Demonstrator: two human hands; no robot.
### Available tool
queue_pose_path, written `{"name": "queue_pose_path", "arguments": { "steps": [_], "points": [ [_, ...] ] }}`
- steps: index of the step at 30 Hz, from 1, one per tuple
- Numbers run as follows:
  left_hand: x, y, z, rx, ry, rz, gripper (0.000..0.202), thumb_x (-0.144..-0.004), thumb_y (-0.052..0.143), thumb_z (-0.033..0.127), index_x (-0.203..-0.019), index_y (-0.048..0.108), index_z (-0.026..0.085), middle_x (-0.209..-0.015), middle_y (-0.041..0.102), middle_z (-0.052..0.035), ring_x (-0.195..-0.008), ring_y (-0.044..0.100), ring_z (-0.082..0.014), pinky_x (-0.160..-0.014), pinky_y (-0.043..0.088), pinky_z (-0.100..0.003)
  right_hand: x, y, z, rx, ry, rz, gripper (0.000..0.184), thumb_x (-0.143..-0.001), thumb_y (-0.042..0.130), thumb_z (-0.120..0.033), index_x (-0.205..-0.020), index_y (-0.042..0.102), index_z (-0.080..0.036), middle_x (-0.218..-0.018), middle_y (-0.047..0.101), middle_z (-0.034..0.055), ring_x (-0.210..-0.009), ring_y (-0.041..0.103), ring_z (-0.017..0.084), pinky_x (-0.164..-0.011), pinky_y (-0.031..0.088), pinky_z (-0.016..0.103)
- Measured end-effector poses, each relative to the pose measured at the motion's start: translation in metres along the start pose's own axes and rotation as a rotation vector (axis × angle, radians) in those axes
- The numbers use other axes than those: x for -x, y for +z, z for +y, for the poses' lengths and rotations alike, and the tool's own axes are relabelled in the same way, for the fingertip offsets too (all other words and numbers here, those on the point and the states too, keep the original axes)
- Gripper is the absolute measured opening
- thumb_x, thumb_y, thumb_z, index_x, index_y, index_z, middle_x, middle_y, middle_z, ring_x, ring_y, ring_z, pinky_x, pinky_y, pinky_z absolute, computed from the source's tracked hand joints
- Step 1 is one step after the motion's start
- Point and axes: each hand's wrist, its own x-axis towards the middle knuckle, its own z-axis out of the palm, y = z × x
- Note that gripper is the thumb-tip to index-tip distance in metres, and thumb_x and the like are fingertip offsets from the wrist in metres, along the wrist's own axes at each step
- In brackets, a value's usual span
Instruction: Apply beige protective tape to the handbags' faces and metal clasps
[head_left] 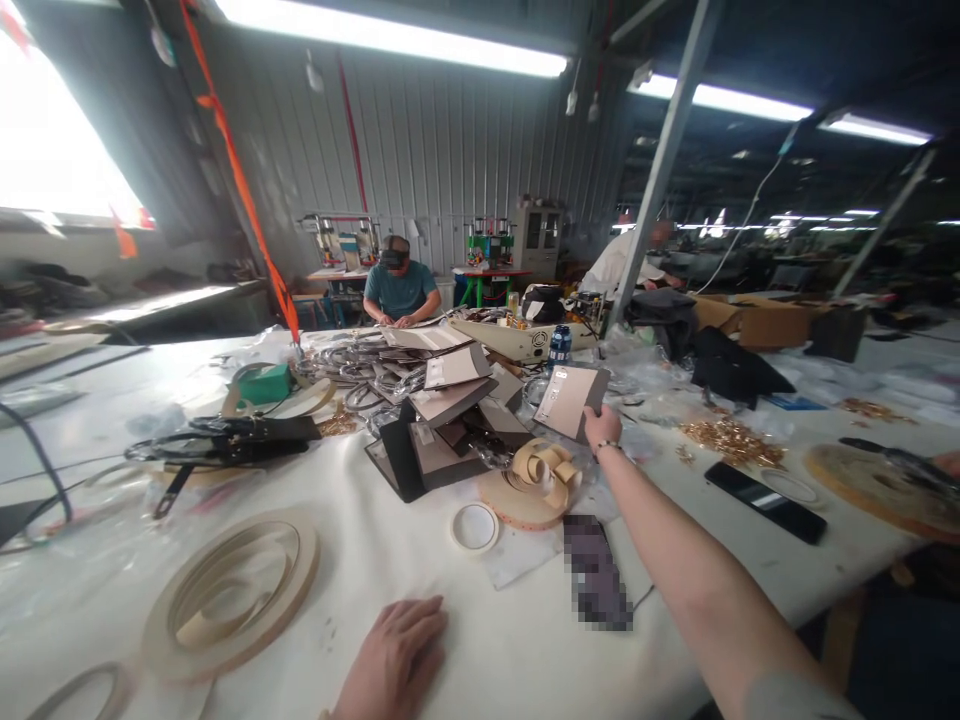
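My right hand reaches far forward across the white table. Its fingers are closed on the edge of a flat taupe panel with a dark grey border, which is tilted up beside a heap of similar panels. Dark straps and clear plastic are mixed into the heap. On the bare tabletop in front, my left hand lies palm down, holding nothing. The thing nearest to it is a small roll of white tape. Behind that roll sits a tan coil of strip with loose curls on top.
A large tape coil lies at left, a green box behind it. To the right are a black phone, gold metal pieces and another coil. A blue can stands behind the heap. A person sits opposite.
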Motion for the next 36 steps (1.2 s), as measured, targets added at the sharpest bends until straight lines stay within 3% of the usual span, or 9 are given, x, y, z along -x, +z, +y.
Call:
{"name": "queue_pose_path", "arguments": {
  "steps": [6,10,13,17,20,22,27,32,36],
  "points": [
    [0.0,0.002,-0.003,0.107,-0.028,0.004,0.026,-0.103,0.066,0.037,-0.124,0.081,0.031,-0.131,0.083,-0.0075,-0.118,0.081,-0.0306,-0.098,0.071,-0.045,-0.002,-0.045,-0.029,-0.201,-0.066,0.12,0.034,-0.097,0.056,-0.049,-0.106,0.067,-0.018,-0.112,0.078,0.0196,-0.107,0.07,0.033,-0.099,0.056,0.045],
    [0.004,0.005,-0.006,0.226,-0.114,0.019,0.028,-0.103,0.066,0.044,-0.125,0.081,0.035,-0.132,0.083,-0.0077,-0.122,0.08,-0.0332,-0.105,0.069,-0.053,0.056,-0.076,-0.06,-0.727,-0.175,0.177,0.047,-0.099,0.062,-0.057,-0.125,0.065,-0.019,-0.129,0.077,0.0167,-0.117,0.073,0.03,-0.107,0.059,0.048],
    [0.011,0.009,-0.003,0.339,-0.225,0.081,0.045,-0.104,0.064,0.056,-0.143,0.073,0.036,-0.141,0.079,-0.0113,-0.128,0.077,-0.0337,-0.113,0.065,-0.057,0.147,-0.083,-0.082,-0.96,-0.044,-0.054,0.055,-0.099,0.066,-0.057,-0.142,0.059,-0.023,-0.136,0.076,0.0147,-0.13,0.073,0.031,-0.105,0.064,0.048],
    [0.022,0.011,0.008,0.61,-0.419,0.223,0.073,-0.11,0.039,0.071,-0.172,0.041,0.033,-0.158,0.067,-0.0173,-0.133,0.075,-0.0314,-0.107,0.068,-0.05,0.314,-0.071,-0.087,-1.026,0.355,-0.439,0.069,-0.087,0.079,-0.062,-0.145,0.059,-0.03,-0.144,0.074,0.0161,-0.133,0.073,0.037,-0.096,0.069,0.05],
    [0.032,-0.001,0.009,0.784,-0.637,0.382,0.082,-0.106,0.048,0.076,-0.17,0.045,0.025,-0.149,0.073,-0.0194,-0.129,0.077,-0.0347,-0.103,0.069,-0.05,0.421,-0.063,-0.072,-1.049,0.692,-0.827,0.073,-0.077,0.087,-0.069,-0.132,0.063,-0.027,-0.14,0.076,0.0157,-0.126,0.077,0.037,-0.098,0.067,0.05],
    [0.041,-0.016,0.002,0.773,-0.73,0.427,0.088,-0.098,0.063,0.076,-0.164,0.051,0.019,-0.141,0.077,-0.0191,-0.126,0.077,-0.0367,-0.103,0.068,-0.051,0.459,-0.066,-0.059,-0.957,0.765,-1.096,0.081,-0.068,0.092,-0.078,-0.12,0.065,-0.023,-0.127,0.08,0.0157,-0.114,0.08,0.035,-0.091,0.065,0.046],
    [0.061,-0.047,-0.028,0.718,-0.867,0.472,0.098,-0.077,0.08,0.082,-0.15,0.061,0.019,-0.127,0.082,-0.0147,-0.118,0.079,-0.0372,-0.1,0.069,-0.049,0.45,-0.096,-0.046,-0.754,0.536,-1.611,0.088,-0.065,0.091,-0.084,-0.119,0.065,-0.019,-0.113,0.083,0.0132,-0.097,0.08,0.025,-0.068,0.054,0.028],
    [0.069,-0.04,-0.041,0.581,-0.946,0.471,0.111,-0.072,0.08,0.08,-0.157,0.053,0.014,-0.128,0.08,-0.0214,-0.122,0.076,-0.0449,-0.108,0.063,-0.063,0.401,-0.107,-0.056,-0.648,0.369,-1.266,0.068,-0.088,0.073,-0.081,-0.115,0.067,-0.019,-0.111,0.081,0.0143,-0.092,0.076,0.024,-0.051,0.039,0.023],
    [0.066,-0.033,-0.031,0.427,-0.927,0.496,0.1,-0.086,0.072,0.068,-0.164,0.045,0.013,-0.155,0.065,-0.0278,-0.151,0.058,-0.0488,-0.128,0.043,-0.073,0.371,-0.09,-0.058,-0.541,0.106,-0.959,0.047,-0.098,0.065,-0.067,-0.103,0.072,-0.021,-0.107,0.081,0.0126,-0.094,0.075,0.025,-0.066,0.056,0.032]
  ]
}}
